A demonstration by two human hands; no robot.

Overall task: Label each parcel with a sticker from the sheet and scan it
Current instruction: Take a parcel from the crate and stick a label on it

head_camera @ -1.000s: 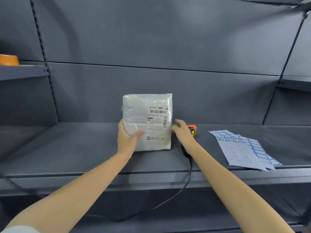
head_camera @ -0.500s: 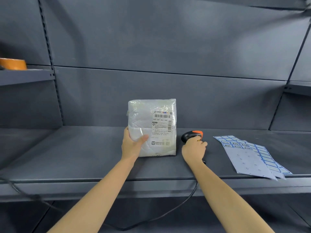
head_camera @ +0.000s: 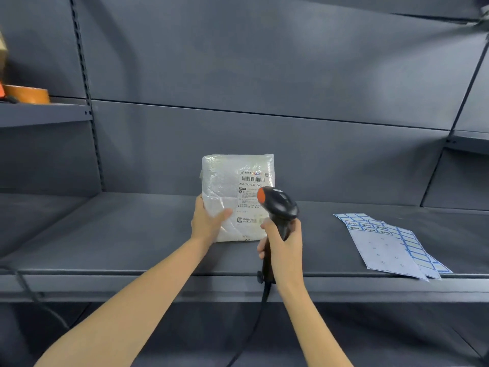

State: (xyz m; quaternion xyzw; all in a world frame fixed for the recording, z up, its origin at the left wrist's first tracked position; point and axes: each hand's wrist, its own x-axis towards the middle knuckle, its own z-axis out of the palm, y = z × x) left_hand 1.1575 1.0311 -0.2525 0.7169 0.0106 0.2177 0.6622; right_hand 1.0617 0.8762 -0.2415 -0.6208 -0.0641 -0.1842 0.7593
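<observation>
I see the white parcel [head_camera: 232, 197] standing upright on the grey shelf [head_camera: 132, 234], its printed shipping label [head_camera: 251, 189] facing me. Left hand [head_camera: 207, 223] grips its lower left edge. Right hand [head_camera: 284, 247] grasps the barcode scanner [head_camera: 277, 207] handle, head in front of the label. Sticker sheets [head_camera: 389, 245] lie well apart to the right

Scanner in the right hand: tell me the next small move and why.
Probably tip the scanner up a little so its orange nose faces the barcode, then trigger. The right hand grips its handle, the head sits just below the barcode and covers part of the label, and the left hand holds the parcel upright on the shelf.
</observation>
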